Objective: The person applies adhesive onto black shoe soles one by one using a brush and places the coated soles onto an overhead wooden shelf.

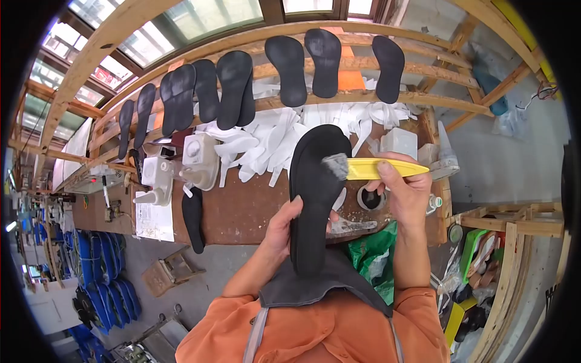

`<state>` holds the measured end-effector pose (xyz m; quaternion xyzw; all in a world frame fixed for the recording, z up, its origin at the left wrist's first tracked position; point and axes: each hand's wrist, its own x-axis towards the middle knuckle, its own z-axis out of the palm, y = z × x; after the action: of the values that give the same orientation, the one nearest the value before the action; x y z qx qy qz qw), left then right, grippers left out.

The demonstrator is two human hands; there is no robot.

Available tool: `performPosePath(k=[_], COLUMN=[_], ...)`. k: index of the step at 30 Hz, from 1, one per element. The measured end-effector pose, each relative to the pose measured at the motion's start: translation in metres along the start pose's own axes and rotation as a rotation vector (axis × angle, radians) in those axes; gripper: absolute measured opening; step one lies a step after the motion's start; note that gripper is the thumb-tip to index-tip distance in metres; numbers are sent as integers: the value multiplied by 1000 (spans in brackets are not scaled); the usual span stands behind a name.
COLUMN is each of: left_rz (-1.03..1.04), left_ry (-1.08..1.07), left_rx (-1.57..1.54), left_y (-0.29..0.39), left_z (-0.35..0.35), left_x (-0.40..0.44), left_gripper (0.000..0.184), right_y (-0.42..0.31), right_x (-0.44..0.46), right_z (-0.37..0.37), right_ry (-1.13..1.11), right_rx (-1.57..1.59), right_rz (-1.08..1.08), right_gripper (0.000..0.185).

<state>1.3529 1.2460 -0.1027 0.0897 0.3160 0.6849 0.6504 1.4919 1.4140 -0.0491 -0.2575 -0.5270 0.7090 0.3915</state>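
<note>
My left hand (283,225) is wrapped round the lower middle of a black insole (311,212), which stands upright in front of my apron. A second black layer shows along its left edge; I cannot tell whether the two are joined. Between the fingers and thumb of my right hand (400,184) is a yellow-handled brush (381,169). Its pale bristles touch the insole's broad upper part. Just behind the right hand stands a small round pot (370,198) with something dark inside.
Several black insoles (285,71) lean along a wooden rack (417,97) at the back. White cut-out pieces (266,145) are heaped on the brown workbench (260,212). White plastic bottles (200,158) stand at left, near another black insole (192,219). A green bag (372,257) hangs below the bench edge.
</note>
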Motion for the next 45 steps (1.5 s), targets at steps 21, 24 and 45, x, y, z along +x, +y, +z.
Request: performPosePath(k=[21,24,45], left_rz=[161,175,294], left_ry=[-254,-302,-175], left_rx=[-118,-83,-126], left_y=[-14,-14,-15], left_z=[25,26,32], left_x=[-10,-11,-36], left_gripper=[62,62,72], right_y=[-38,-40,-40], right_x=[-6,-4,-55], right_z=[-15,-10,49], right_ry=[337,355,-327], right_rx=[55,16,-814], right_rz=[-361,-301,-1081], right_gripper=[19,19,20])
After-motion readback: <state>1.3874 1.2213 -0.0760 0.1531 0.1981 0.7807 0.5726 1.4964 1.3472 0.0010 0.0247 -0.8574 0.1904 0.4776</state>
